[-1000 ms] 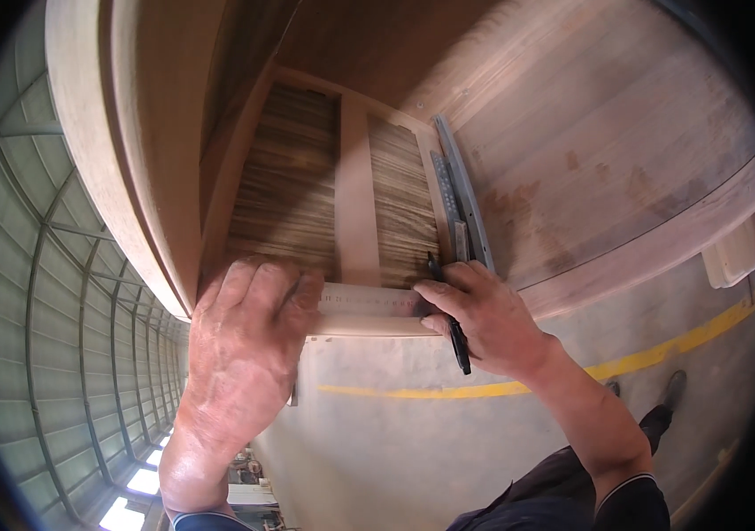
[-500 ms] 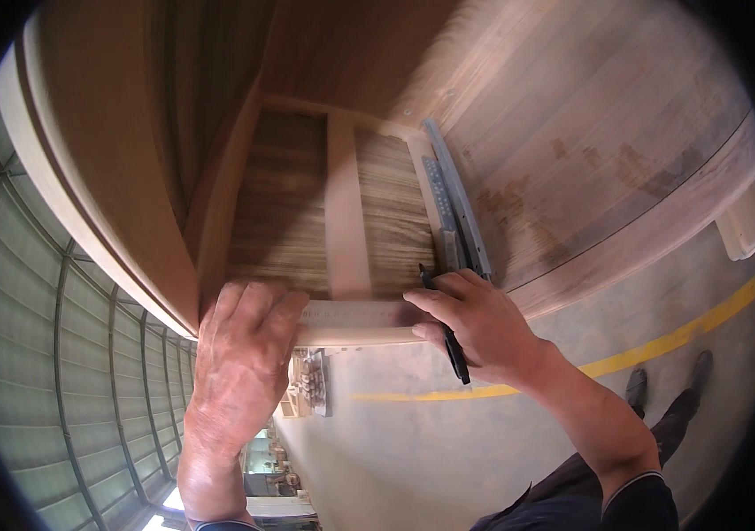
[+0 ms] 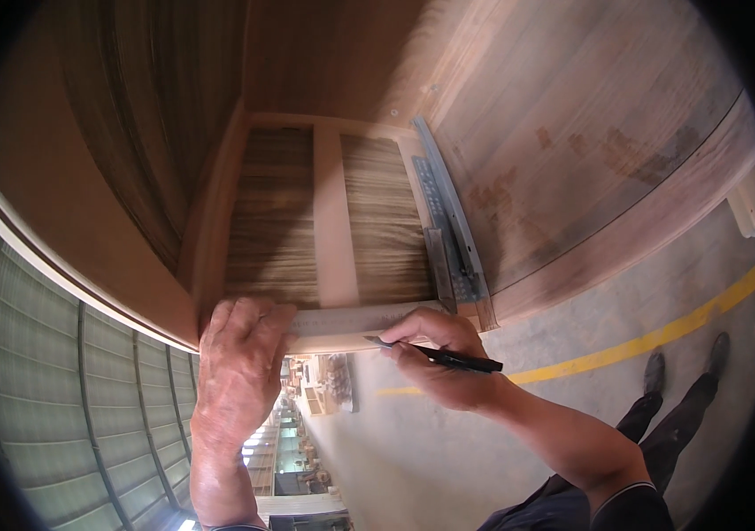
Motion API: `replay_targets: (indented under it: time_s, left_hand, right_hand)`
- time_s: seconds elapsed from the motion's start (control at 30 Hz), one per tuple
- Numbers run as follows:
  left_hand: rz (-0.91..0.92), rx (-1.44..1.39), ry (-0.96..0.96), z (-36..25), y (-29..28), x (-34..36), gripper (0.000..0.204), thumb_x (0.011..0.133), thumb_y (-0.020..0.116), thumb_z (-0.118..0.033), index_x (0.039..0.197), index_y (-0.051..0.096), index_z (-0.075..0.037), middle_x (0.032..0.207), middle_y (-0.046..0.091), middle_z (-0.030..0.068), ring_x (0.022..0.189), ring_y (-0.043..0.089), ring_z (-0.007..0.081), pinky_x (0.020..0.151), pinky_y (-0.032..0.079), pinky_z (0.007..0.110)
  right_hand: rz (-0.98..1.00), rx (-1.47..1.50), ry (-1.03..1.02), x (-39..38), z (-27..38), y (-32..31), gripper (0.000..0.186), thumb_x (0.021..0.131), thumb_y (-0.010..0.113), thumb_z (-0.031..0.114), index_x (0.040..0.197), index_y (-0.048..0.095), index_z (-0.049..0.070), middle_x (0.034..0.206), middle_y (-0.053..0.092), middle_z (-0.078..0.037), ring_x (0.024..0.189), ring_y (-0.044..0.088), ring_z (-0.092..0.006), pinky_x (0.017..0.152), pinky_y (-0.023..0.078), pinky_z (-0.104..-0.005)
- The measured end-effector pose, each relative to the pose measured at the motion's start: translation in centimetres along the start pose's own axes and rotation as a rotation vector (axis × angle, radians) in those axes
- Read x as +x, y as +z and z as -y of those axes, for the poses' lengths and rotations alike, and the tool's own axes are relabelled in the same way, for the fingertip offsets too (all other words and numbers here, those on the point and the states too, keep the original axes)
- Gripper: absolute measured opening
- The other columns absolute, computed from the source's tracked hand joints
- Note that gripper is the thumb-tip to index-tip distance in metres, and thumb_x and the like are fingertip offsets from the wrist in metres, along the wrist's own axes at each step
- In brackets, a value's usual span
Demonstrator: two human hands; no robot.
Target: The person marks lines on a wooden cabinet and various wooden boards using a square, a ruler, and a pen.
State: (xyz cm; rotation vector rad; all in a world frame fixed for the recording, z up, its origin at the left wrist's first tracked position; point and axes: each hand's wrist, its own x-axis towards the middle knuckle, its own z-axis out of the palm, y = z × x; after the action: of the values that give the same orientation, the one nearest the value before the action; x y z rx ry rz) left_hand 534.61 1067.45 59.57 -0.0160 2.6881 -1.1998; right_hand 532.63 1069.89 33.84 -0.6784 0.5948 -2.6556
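A translucent ruler (image 3: pixel 342 318) lies along the front wooden rail (image 3: pixel 329 342) of a cabinet compartment. My left hand (image 3: pixel 240 367) is closed over the ruler's left end and the rail, its fingers curled over the top. In my right hand (image 3: pixel 444 350) is a slim black pen (image 3: pixel 466 360), pinched between thumb and fingers. The pen's tip points left and is at the rail beside the ruler's front edge. A metal drawer slide (image 3: pixel 454 212) runs along the right side of the compartment, with a perforated metal strip (image 3: pixel 428 188) beside it.
The wooden side panel (image 3: pixel 563 150) rises on the right, with brown stains on it. Another panel (image 3: pixel 23 177) stands at the left. Two dark wood-grain panels with a pale divider (image 3: pixel 331 212) form the compartment's bottom. A yellow line (image 3: pixel 625 345) crosses the grey floor.
My right hand has shifted slightly left and down, and the pen has swung from upright to nearly level, its tip now at the rail. My left hand stays on the ruler. The view has shifted slightly.
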Motion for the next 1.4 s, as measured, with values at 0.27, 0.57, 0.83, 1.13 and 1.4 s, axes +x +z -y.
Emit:
replay_targets:
  time_s: [0.27,0.57,0.83,1.13,1.4]
  left_hand:
    - [-0.007,0.005,-0.013,-0.1,0.1,0.3,0.03,0.081,0.075,0.0,0.111,0.072,-0.003,0.106,0.066,0.0114,0.097,0.06,0.032,0.086,0.052,0.042]
    - [0.002,0.023,-0.029,-0.1,0.0,0.3,0.03,0.079,0.077,-0.001,0.108,0.073,-0.005,0.105,0.065,0.0099,0.101,0.061,0.0315,0.087,0.054,0.043]
    - [0.016,0.027,-0.04,-0.2,-0.1,0.4,0.029,0.08,0.077,-0.002,0.109,0.073,-0.005,0.105,0.065,0.0101,0.101,0.062,0.0315,0.088,0.054,0.043]
    - [0.012,0.041,-0.034,-0.2,0.0,0.4,0.03,0.08,0.077,-0.002,0.109,0.073,-0.005,0.106,0.065,0.0098,0.101,0.062,0.0314,0.087,0.054,0.043]
    - [-0.003,0.029,-0.041,-0.1,0.1,0.4,0.03,0.079,0.078,-0.001,0.109,0.073,-0.005,0.105,0.065,0.0087,0.1,0.062,0.0309,0.087,0.054,0.043]
  right_hand:
    - [-0.066,0.078,-0.04,0.5,-0.6,0.9,0.01,0.092,0.069,-0.001,0.101,0.068,-0.002,0.073,0.067,-0.003,0.065,0.061,-0.0049,0.056,0.048,-0.0251]
    - [-0.066,0.018,-0.054,0.9,-0.4,1.2,0.008,0.09,0.071,-0.002,0.098,0.069,-0.002,0.069,0.063,0.0,0.062,0.056,-0.0032,0.054,0.045,-0.0248]
    - [-0.046,0.051,0.017,1.0,-0.1,1.3,0.007,0.091,0.071,-0.001,0.097,0.068,-0.002,0.067,0.061,0.001,0.059,0.055,-0.003,0.051,0.044,-0.0253]
    - [-0.041,0.03,0.002,1.2,-0.1,1.2,0.009,0.092,0.072,0.002,0.099,0.07,-0.003,0.067,0.063,-0.001,0.059,0.056,-0.0038,0.051,0.045,-0.0257]
    - [-0.011,0.003,0.044,1.5,0.6,0.9,0.011,0.091,0.071,0.003,0.101,0.071,-0.003,0.067,0.065,-0.003,0.059,0.057,-0.0048,0.052,0.047,-0.026]
